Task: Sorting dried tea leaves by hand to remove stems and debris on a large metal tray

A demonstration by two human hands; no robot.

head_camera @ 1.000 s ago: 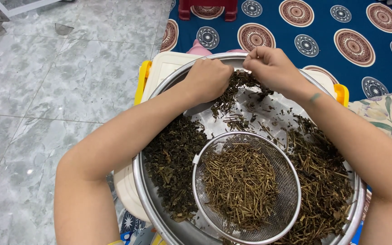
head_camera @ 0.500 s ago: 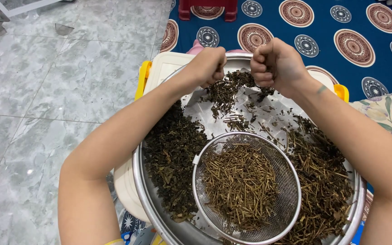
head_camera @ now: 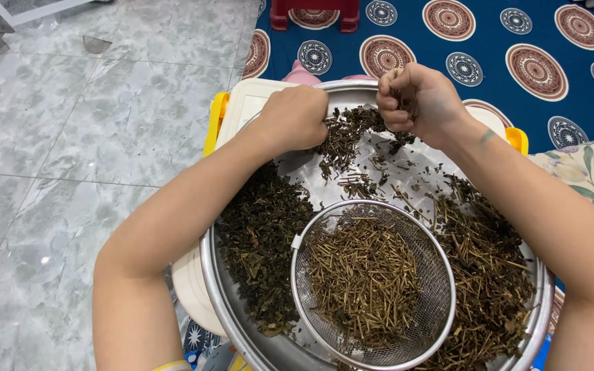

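Observation:
A big round metal tray (head_camera: 209, 275) holds dark dried leaves (head_camera: 262, 240) on its left and a mix of leaves and brown stems (head_camera: 482, 275) on its right. A wire mesh sieve (head_camera: 441, 302) full of short stems (head_camera: 366, 282) lies in the tray's near half. At the far end, my left hand (head_camera: 297, 117) is closed and rests on a small heap of leaves (head_camera: 345, 137). My right hand (head_camera: 417, 103) is raised just above that heap, fist closed around a pinch of dried leaves.
The tray rests on a cream plastic box (head_camera: 249, 103) with yellow clips (head_camera: 216, 120). Grey marble tiles (head_camera: 70, 172) lie to the left, a blue patterned mat (head_camera: 503, 48) beyond. A red stool (head_camera: 314, 10) stands at the top, floral cloth (head_camera: 592, 172) at the right.
Both hands were down in the far leaf heap; they closed and lifted, and now my right fist is raised with leaves while my left has come back down on the heap.

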